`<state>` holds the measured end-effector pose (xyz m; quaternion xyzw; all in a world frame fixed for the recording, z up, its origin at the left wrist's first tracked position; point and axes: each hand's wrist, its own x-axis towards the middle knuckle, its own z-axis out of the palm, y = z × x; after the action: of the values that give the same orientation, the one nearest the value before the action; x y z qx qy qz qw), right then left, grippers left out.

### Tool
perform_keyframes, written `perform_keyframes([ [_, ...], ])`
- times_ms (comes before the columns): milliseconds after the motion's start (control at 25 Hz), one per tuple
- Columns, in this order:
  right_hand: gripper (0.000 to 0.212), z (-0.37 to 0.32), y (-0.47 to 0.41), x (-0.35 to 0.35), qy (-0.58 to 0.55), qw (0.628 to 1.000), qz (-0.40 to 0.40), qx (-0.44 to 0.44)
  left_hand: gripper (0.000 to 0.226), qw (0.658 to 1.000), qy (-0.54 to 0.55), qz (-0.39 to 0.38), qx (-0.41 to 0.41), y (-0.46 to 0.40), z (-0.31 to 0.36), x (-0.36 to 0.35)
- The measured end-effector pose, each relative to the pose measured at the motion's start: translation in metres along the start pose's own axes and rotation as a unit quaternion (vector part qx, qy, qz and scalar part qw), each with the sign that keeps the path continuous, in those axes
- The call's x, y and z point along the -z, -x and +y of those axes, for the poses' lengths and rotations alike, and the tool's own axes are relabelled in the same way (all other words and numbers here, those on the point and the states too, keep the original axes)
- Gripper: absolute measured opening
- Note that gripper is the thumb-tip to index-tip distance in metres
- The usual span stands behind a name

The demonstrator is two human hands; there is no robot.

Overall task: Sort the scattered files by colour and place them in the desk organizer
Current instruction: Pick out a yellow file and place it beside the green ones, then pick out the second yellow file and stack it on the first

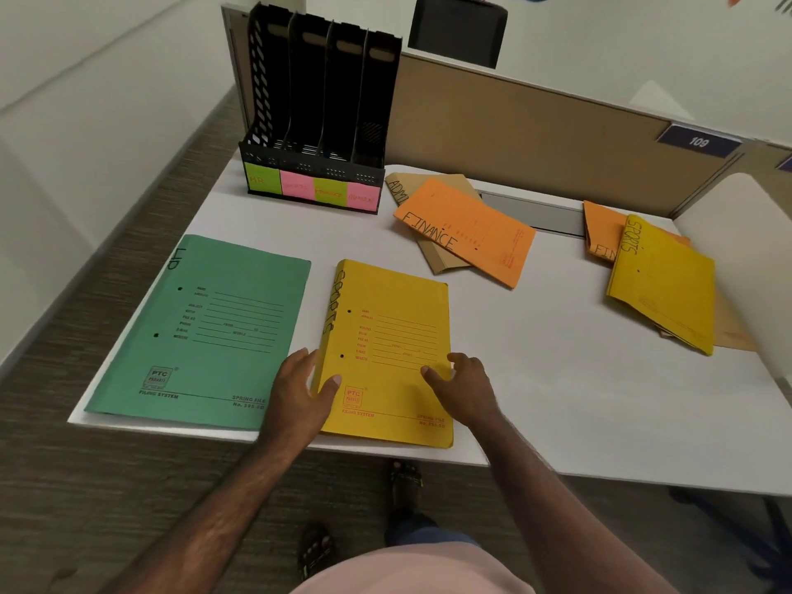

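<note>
Here at the near edge of the white desk (535, 379), both hands are on the yellow SPORTS file (388, 336): the left hand (300, 390) pinches its spine edge, thumb on the cover, while the right hand (465, 385) rests spread and loose on the cover, gripping nothing. Just left lies a green file (205, 332), flat. Farther back, an orange FINANCE file (465, 231) overlaps a brown one (441, 259); off right, another yellow SPORTS file (664, 285) tops an orange file (602, 231). At the back-left stands the black desk organizer (317, 105), its four slots empty, coloured labels along its base.
</note>
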<state>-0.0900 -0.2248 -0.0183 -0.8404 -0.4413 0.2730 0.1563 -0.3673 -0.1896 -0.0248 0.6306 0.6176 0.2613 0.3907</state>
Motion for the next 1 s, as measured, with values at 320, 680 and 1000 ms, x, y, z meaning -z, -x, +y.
perform_keyframes([
  [320,0.077,0.022,0.047,0.014,0.069,0.992,0.077,0.072,0.071,0.991,-0.046,-0.022,-0.122,0.010,0.037,-0.023],
  [680,0.077,0.096,0.078,0.058,0.060,0.983,0.165,0.044,0.084,0.963,-0.117,-0.115,-0.216,0.035,0.097,-0.100],
  [1000,0.081,0.192,0.104,0.117,0.036,0.979,0.196,-0.043,0.085,0.929,-0.145,-0.164,-0.298,0.074,0.180,-0.183],
])
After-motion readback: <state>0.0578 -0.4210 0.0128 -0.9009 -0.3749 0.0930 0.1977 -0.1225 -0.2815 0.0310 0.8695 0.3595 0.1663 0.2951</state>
